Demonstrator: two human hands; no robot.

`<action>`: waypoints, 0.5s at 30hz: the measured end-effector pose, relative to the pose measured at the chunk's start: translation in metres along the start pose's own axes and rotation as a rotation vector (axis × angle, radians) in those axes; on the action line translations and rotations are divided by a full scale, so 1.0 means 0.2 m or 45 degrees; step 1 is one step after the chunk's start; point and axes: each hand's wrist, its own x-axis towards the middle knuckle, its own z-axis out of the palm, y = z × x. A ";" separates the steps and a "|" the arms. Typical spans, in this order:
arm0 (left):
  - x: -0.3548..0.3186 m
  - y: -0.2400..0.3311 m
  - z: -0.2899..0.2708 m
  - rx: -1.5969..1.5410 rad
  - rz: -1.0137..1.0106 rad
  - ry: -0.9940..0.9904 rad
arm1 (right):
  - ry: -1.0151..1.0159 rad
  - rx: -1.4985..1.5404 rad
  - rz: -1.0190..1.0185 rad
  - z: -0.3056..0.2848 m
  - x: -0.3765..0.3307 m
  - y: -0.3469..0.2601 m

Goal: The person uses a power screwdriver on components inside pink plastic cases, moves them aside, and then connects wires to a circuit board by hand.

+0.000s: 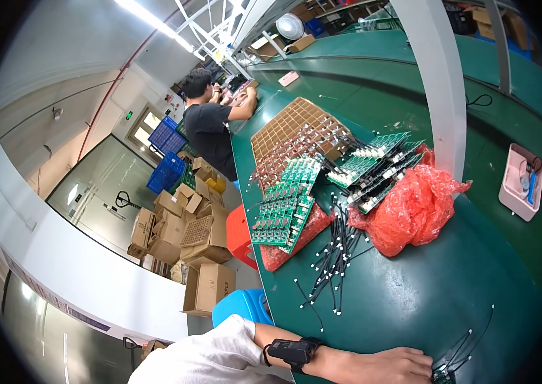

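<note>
My left hand reaches in along the lower edge, with a black device strapped round its wrist. Its fingers are bent down at the edge of a small green circuit board, which they appear to grip; the picture's edge cuts off much of the board. Thin black cables with white plugs rise from that board. A loose pile of similar black cables lies farther up the green table. My right hand is out of the picture.
Past the cables sit green circuit board panels, stacked boards, red plastic wrap and a brown divided tray. A grey post stands right; beyond it lies a pink bin. A person works farther along.
</note>
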 end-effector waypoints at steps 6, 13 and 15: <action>-0.02 0.00 0.00 0.083 0.032 0.014 | -0.028 -0.021 0.060 -0.01 -0.01 -0.02; -0.04 -0.05 0.03 0.305 0.004 0.169 | -0.063 0.201 0.059 -0.05 -0.12 0.04; -0.04 -0.08 0.06 0.355 -0.046 0.084 | -0.017 0.301 0.130 -0.04 -0.11 -0.02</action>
